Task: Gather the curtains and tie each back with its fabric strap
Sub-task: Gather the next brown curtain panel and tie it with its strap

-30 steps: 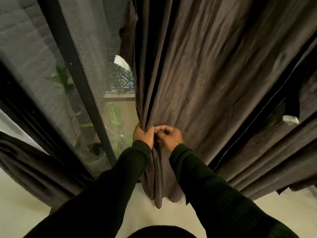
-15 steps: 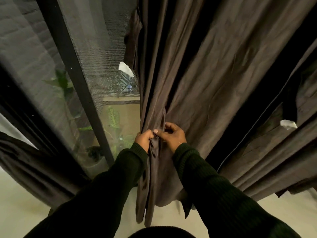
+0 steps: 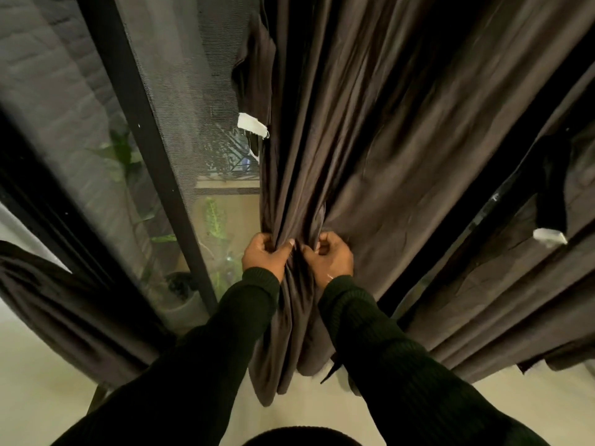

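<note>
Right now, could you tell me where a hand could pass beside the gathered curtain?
Free: the gap between the curtain edge and the black door frame. Crowded: the folds where the left hand and right hand grip.

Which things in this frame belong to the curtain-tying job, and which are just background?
Job:
- brown curtain, bunched in both fists
- left hand
- right hand
- white-tipped strap

Background:
- mesh screen
- potted plants
- second curtain
</note>
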